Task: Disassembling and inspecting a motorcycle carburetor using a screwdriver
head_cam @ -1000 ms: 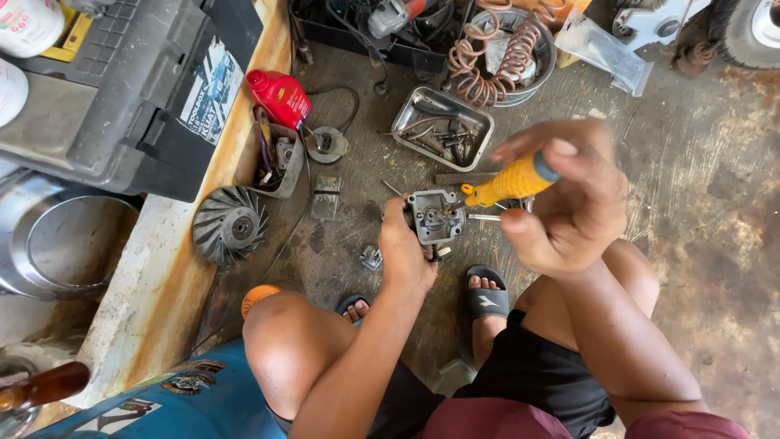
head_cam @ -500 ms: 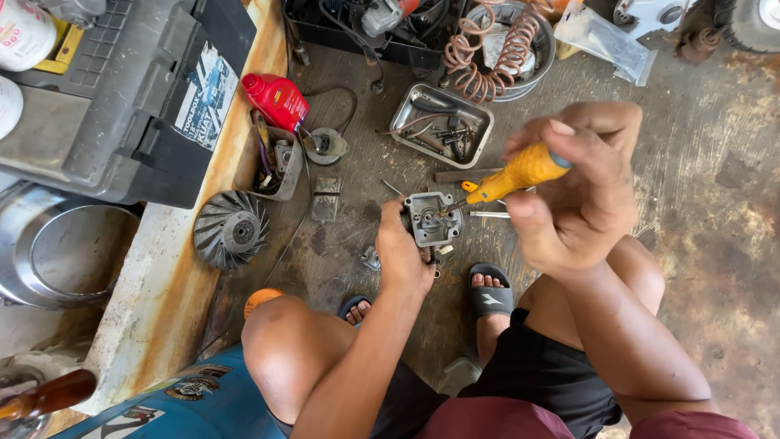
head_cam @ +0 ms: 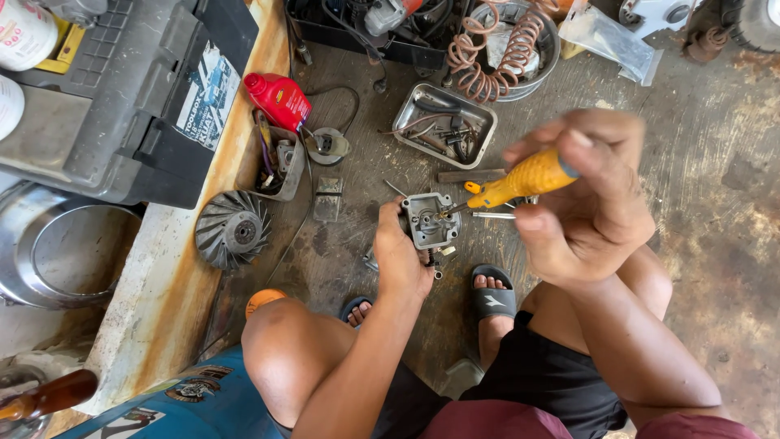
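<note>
Screwdriver tip set into a small engine part, held low over the workshop floor.

Since a moment ago the right hand (head_cam: 589, 203) has tipped the yellow-handled screwdriver (head_cam: 520, 180) flatter — its fingers wrapped tight round the smooth plastic grip, the blade meeting the grey cast-metal carburettor (head_cam: 431, 219). The left hand (head_cam: 400, 256) has stayed put, fingers closed on that boxy part from below. Behind lie a dented metal tray (head_cam: 443, 123), a finned round flywheel (head_cam: 231, 230) and a red bottle (head_cam: 279, 99) — all on stained, gritty concrete floor (head_cam: 715, 203).
</note>
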